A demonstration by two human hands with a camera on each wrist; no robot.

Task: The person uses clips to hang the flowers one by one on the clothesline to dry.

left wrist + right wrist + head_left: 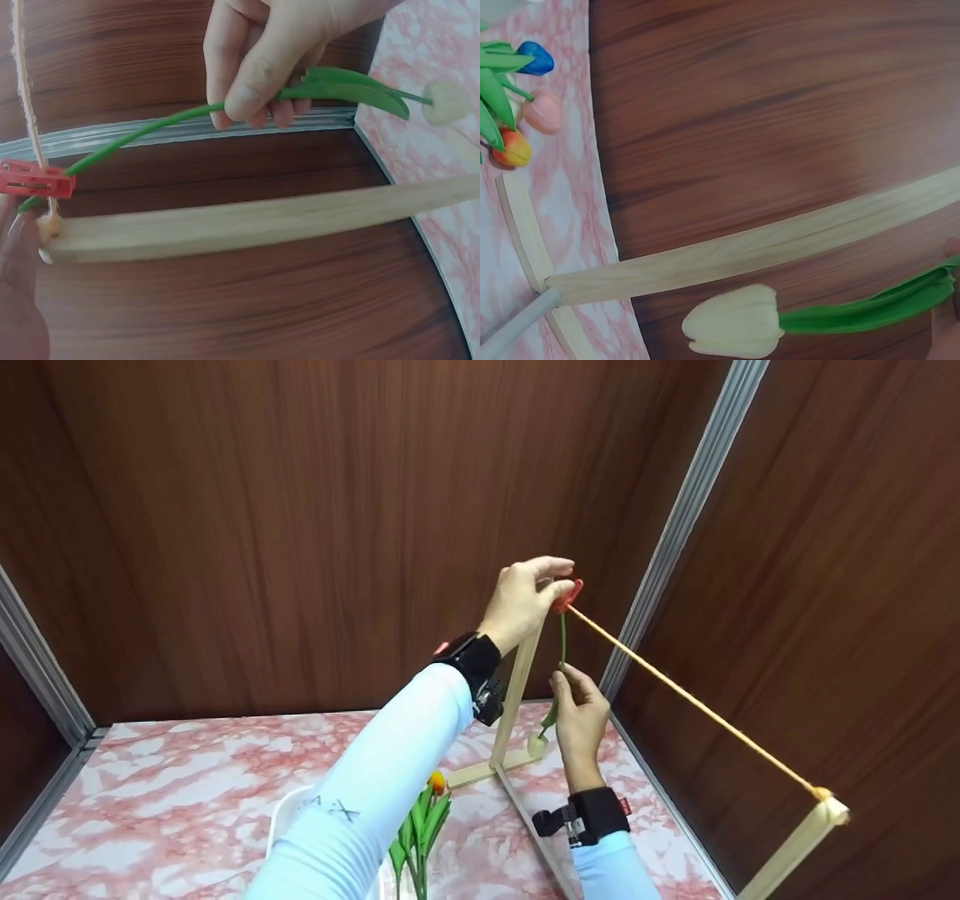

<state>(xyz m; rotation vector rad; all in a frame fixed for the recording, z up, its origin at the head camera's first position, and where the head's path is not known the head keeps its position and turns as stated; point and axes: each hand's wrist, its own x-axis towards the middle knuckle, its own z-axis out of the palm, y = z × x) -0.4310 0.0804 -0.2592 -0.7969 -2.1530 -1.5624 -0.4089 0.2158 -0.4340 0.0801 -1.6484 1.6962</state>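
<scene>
Fingers of the right hand point(583, 720) pinch the green stem point(150, 131) of a white tulip point(731, 322), bloom down near the wooden post point(225, 229), and we see its upper end at the red clip point(34, 180) on the orange rope point(675, 686). Up there, thumb and forefinger of the left hand point(525, 596) meet the clip, slightly parted; whether they squeeze, we cannot tell.

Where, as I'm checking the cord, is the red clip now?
In the head view, the red clip is right of centre, at the orange cord's far end, beside the left hand, above the right hand.
</scene>
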